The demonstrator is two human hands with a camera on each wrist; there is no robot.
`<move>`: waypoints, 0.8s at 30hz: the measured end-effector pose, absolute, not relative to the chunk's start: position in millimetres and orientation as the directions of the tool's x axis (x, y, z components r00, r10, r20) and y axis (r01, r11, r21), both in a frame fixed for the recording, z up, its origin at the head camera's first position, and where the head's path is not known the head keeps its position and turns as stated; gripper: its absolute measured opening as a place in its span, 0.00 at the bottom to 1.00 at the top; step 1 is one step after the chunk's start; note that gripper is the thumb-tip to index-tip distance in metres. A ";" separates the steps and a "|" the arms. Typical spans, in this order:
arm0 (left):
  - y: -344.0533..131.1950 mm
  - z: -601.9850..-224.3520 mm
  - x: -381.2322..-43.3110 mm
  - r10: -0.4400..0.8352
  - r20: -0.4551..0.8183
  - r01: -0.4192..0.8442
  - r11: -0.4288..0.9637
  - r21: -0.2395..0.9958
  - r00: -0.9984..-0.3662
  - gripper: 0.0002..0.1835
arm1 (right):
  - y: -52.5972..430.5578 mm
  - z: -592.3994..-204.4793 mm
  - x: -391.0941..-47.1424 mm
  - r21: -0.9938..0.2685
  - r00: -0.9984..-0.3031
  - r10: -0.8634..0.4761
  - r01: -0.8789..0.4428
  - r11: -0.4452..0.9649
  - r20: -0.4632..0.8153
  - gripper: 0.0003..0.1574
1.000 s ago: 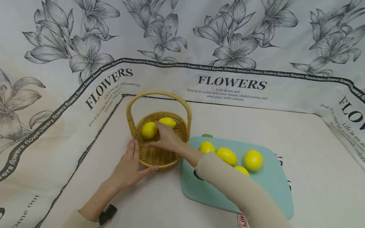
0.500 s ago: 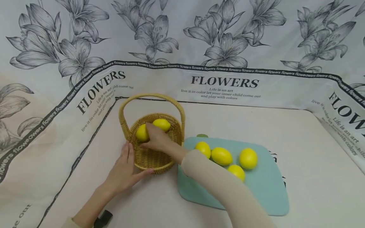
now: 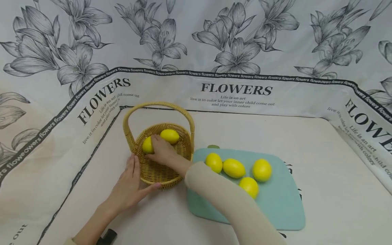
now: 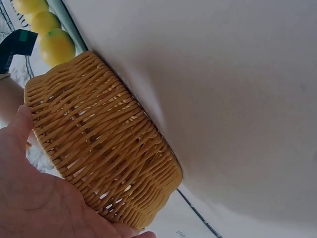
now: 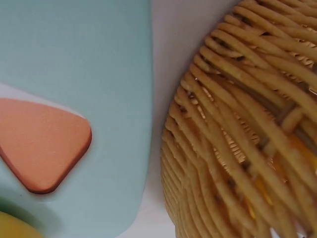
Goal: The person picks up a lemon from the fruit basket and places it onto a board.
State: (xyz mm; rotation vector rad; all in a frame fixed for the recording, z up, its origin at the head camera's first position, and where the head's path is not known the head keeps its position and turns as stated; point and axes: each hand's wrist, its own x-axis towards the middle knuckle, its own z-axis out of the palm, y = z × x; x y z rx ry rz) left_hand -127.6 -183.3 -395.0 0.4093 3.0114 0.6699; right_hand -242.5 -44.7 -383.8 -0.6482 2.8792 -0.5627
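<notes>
Pale tabletop (image 3: 333, 177), wicker basket (image 3: 162, 175), teal board (image 3: 281, 207)

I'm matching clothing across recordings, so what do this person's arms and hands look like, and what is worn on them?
The left hand and right hand wear no gloves. The right sleeve is long and plain pale beige; only a sliver of the left sleeve shows, similarly beige. A black block shows by the left forearm, its fastening hidden.
</notes>
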 end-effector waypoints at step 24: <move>-182.8 -395.8 -126.6 0.266 0.052 0.265 0.878 0.399 -0.962 0.62 | -41.4 -385.5 -234.2 -0.405 -0.860 -0.510 -0.460 0.790 -0.020 0.46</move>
